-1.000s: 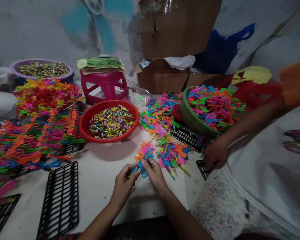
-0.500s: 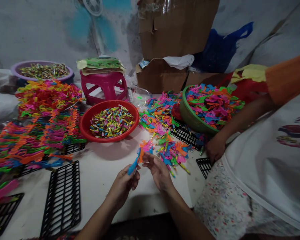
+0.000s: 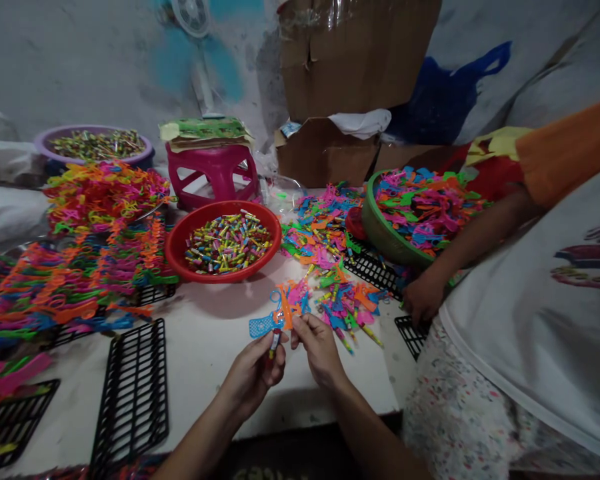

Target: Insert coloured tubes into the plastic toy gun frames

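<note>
My left hand [image 3: 257,370] is closed around a small tube-like piece [image 3: 275,342] and holds a blue plastic toy [image 3: 261,325] that sticks out to the left. My right hand [image 3: 318,344] pinches an orange plastic piece [image 3: 285,308] just above the left hand's fingers. Both hands meet near the front of the white table [image 3: 205,347]. Right behind them lies a loose heap of coloured plastic pieces [image 3: 343,303].
A red bowl of small coloured tubes [image 3: 223,242] stands behind my hands. A green bowl of plastic pieces [image 3: 414,215] is at the right, where another person's hand [image 3: 421,298] rests. Black grids [image 3: 133,385] lie front left, beside stacked coloured toys [image 3: 80,267]. Cardboard boxes [image 3: 350,87] stand at the back.
The blue toy has swung from upright in my left hand to lying flat, pointing left. My right hand has closed on an orange piece. The other person's hand moved slightly.
</note>
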### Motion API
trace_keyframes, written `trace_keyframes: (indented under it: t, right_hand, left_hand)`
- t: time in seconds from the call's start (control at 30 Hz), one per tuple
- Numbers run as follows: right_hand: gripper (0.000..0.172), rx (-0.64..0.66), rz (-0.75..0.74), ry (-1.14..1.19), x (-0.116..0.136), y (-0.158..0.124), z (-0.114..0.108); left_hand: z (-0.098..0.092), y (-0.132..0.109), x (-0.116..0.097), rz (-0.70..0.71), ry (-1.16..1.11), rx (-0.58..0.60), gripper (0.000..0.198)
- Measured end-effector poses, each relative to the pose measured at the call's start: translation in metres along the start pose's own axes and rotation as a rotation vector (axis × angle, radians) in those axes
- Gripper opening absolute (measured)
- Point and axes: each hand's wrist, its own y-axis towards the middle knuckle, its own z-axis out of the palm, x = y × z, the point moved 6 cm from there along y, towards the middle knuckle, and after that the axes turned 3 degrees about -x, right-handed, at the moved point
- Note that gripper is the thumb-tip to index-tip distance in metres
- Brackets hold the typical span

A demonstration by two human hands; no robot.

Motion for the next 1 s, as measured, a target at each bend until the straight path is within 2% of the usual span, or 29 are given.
trace_keyframes:
  t: [0.2, 0.4, 0.5, 0.57, 0.6, 0.7, 0.77, 0.8, 0.83, 0.9, 0.93, 1.0]
  right_hand:
    - [0.035, 0.039, 0.014, -0.016, 0.0, 0.0, 0.003]
    - [0.033, 0.028, 0.076, 0.085, -0.005, -0.003, 0.007]
    - [0.035, -0.014, 0.045, 0.067, -0.004, 0.002, 0.001]
    - [0.038, -0.106, 0.01, -0.031, -0.006, 0.012, -0.015]
    - [0.039, -0.179, -0.013, -0.124, -0.009, 0.017, -0.027]
    - [0.042, -0.459, -0.163, -0.577, -0.021, 0.022, -0.065]
    - [0.049, -0.529, -0.328, -0.916, -0.032, 0.012, -0.073]
    - [0.049, -0.462, -0.396, -1.057, -0.041, 0.006, -0.07]
    - [0.047, -0.333, -0.437, -1.164, -0.052, 0.0, -0.063]
    - [0.046, -0.065, -0.427, -1.293, -0.072, -0.013, -0.047]
    - [0.046, 0.016, -0.39, -1.319, -0.078, -0.018, -0.041]
    - [0.048, 0.054, -0.298, -1.33, -0.08, -0.02, -0.035]
  left_hand:
    - [0.003, -0.002, 0.002, -0.012, 0.038, -0.005, 0.026]
    - [0.008, -0.004, -0.003, 0.081, 0.116, 0.051, 0.026]
    - [0.002, -0.001, -0.005, 0.13, 0.214, 0.076, 0.032]
    - [-0.014, 0.005, -0.005, 0.232, 0.426, 0.047, 0.041]
    - [-0.026, 0.009, -0.006, 0.332, 0.604, -0.013, 0.045]
    - [-0.062, 0.017, -0.007, 0.706, 1.296, -0.313, 0.054]
    - [-0.078, 0.027, 0.005, 0.798, 1.683, -0.386, 0.053]
    - [-0.084, 0.033, 0.012, 0.81, 1.825, -0.397, 0.052]
    - [-0.088, 0.037, 0.017, 0.808, 1.938, -0.398, 0.051]
    - [-0.09, 0.042, 0.023, 0.808, 2.078, -0.412, 0.05]
    - [-0.09, 0.043, 0.023, 0.81, 2.119, -0.423, 0.049]
    - [-0.088, 0.045, 0.023, 0.811, 2.172, -0.435, 0.049]
